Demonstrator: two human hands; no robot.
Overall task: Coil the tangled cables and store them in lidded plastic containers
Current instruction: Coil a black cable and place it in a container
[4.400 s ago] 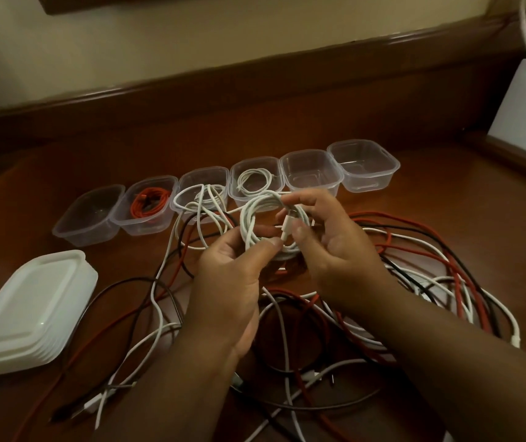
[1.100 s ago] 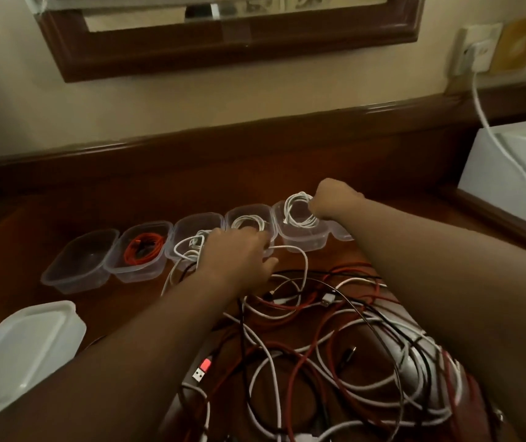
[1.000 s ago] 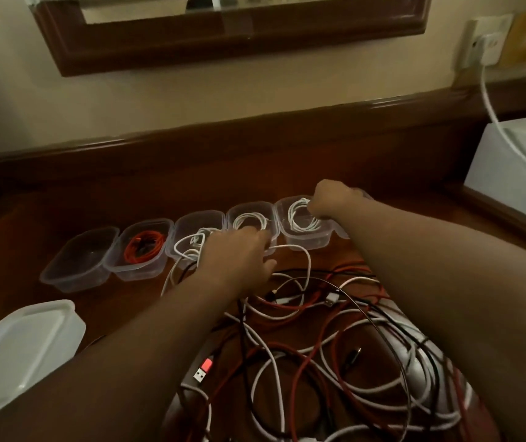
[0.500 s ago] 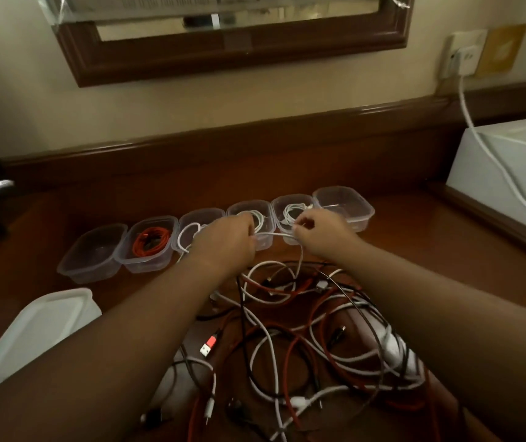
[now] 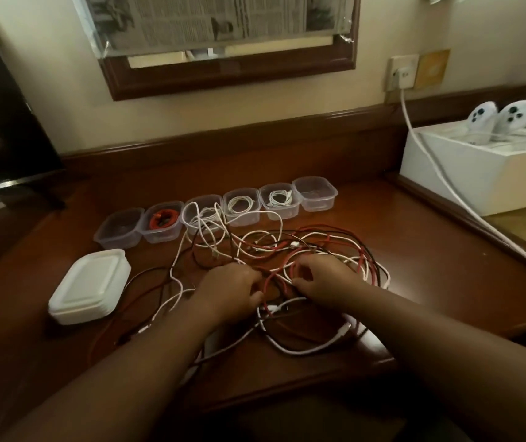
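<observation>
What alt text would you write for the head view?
Both hands, left and right, dig into tangled cables on a wooden desk; behind stand six open containers, three holding coils, beside stacked lids.

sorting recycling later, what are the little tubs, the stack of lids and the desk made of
Tubs: clear, slightly glossy thin plastic; the coils show through the walls. Stack of lids: opaque, milky white plastic with a matte look and moulded rims. Desk: reddish brown with a glossy sheen, probably varnished wood or veneer; grain is too blurred to confirm.
</observation>
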